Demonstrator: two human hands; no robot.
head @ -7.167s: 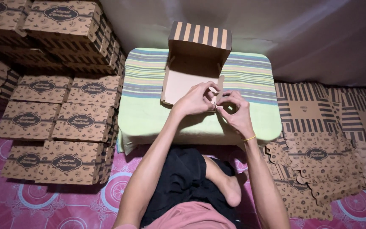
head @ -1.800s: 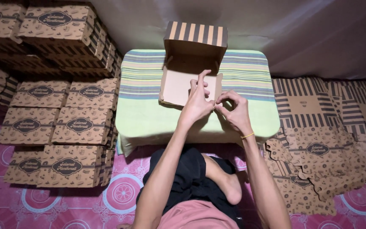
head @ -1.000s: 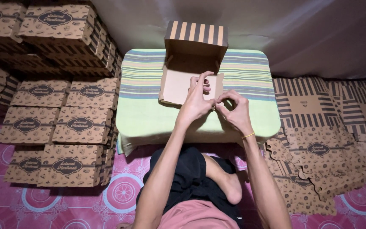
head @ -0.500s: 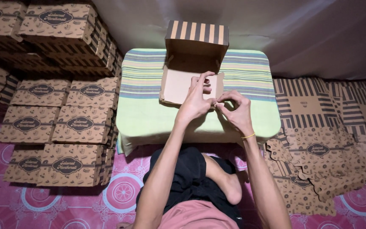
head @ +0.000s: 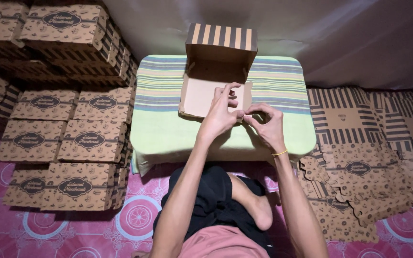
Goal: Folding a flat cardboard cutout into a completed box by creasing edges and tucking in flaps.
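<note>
Fingers (head: 237, 113) of both hands are pinched on the near wall of the box (head: 201, 93).
Thin, light and easily creased, the box is best gripped at fold lines; it sits on the striped table (head: 168, 134), lid upright, between folded boxes (head: 77, 143) and flat blanks (head: 354, 148).

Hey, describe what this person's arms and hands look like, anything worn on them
Both arms are bare, with no sleeves showing and no gloves. The left hand wears nothing visible. The right hand has a thin yellow band round its wrist. No rings or watch can be made out.
</note>
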